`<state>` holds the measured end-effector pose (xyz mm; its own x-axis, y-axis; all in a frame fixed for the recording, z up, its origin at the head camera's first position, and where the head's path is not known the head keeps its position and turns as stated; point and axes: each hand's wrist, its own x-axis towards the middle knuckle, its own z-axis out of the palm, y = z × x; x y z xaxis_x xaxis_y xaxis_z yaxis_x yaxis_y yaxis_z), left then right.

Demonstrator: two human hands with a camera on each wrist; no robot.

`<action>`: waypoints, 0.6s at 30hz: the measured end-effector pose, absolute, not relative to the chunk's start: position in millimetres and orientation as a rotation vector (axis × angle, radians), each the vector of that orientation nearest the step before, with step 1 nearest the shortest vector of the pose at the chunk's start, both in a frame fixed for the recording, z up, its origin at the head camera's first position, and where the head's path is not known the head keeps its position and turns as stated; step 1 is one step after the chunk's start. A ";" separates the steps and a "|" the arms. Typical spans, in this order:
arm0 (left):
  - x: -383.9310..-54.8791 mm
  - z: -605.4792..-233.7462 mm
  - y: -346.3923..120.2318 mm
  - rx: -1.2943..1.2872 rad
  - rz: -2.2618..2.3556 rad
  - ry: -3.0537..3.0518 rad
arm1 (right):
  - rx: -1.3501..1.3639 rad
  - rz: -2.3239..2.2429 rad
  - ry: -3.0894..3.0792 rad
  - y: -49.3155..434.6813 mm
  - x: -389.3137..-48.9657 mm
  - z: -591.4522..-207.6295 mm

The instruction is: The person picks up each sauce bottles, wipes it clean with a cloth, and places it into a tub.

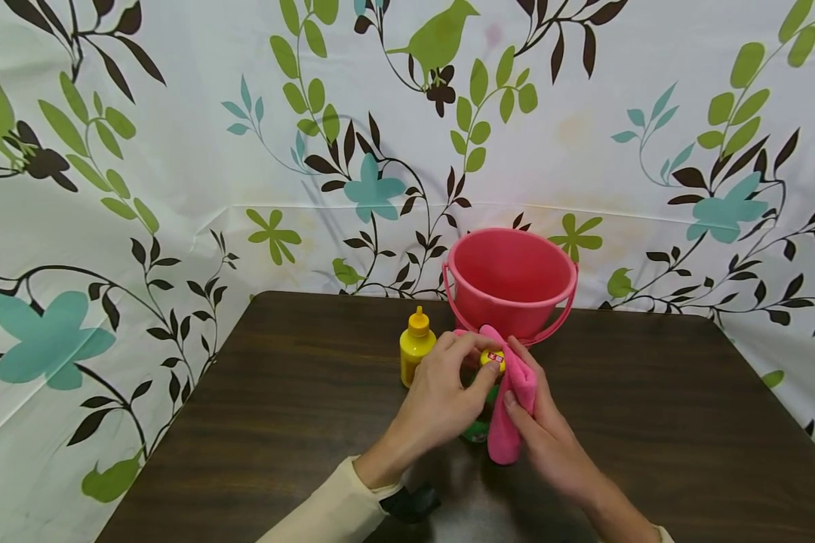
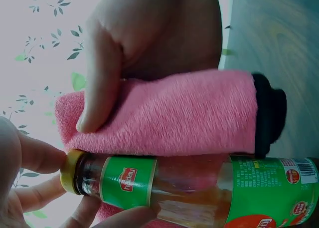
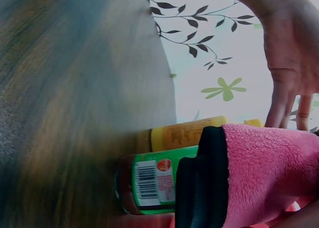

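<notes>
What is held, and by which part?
Left hand holds the green-labelled bottle by its yellow cap; right hand holds the pink cloth by its upper part.

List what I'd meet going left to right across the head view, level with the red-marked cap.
Yellow bottle → left hand → cap → cloth → right hand.

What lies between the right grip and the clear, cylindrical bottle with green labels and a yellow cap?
A folded, fuzzy pink cloth with black edging lies between the right grip and the clear green-labelled bottle; the left wrist view shows it.
</notes>
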<state>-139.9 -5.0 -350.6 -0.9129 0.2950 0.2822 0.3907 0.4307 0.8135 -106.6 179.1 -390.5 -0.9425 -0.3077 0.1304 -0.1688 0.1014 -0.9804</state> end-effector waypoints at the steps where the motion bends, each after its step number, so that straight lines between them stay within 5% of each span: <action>1: -140.2 -350.7 -5.3 -0.620 -1.507 -2.578 | -0.487 -1.968 2.255 177.8 -106.8 -391.9; 18: -144.1 -353.3 -8.2 -0.666 -1.554 -2.599 | -0.403 -1.683 2.321 182.4 -117.3 -420.0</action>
